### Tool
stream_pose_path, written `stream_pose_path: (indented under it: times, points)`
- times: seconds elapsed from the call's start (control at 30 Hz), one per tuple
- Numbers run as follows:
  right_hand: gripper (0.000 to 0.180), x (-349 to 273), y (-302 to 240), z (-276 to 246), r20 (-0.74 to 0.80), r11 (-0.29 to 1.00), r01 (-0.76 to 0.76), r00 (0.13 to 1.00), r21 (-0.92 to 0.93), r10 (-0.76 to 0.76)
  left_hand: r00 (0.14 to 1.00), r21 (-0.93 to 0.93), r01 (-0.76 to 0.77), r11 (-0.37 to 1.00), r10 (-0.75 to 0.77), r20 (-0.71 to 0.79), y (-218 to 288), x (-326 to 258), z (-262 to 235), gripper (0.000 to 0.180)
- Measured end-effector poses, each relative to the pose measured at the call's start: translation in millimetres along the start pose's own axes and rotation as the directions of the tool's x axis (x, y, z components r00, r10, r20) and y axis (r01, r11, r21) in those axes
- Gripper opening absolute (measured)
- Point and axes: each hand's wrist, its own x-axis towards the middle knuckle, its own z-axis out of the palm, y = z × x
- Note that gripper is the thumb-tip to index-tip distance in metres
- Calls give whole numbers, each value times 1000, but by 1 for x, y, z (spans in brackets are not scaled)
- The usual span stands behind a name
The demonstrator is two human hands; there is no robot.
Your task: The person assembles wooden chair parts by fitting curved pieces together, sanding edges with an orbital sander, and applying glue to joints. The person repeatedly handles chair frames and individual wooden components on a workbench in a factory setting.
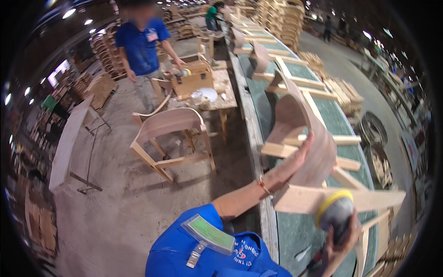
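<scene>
Wooden chair frame under left hand

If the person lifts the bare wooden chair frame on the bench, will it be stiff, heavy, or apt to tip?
Probably stiff: the chair frame is jointed solid rails with a curved plywood back. Likely light for its size, since it is open, with no seat panel visible. It may tip easily: it lies tilted on the bench, steadied by the left hand, while the right hand holds a sander.

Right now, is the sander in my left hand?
No. The right hand grips the sander with the yellow pad, while the left hand rests flat on the curved chair back.
</scene>
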Motion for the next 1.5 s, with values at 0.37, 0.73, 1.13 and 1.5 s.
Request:
stream_pose_path:
  times: [0.37,0.73,1.13,1.5]
  points:
    - [88,-124,154,58,103,742,-580,806,336,583,991,-179,50,982,-27,132,20,-5,24,77]
    - [76,-116,176,151,155,850,-374,877,-370,454,997,-119,15,993,-6,76,6,-7,26,77]
    - [65,-92,11,57,187,-92,-163,823,982,537,993,-126,71,990,-58,104,-35,-27,77,69]
    - [55,-128,-15,80,48,16,-136,450,991,892,977,816,200,542,-174,-124,-154,-19,-182,31]
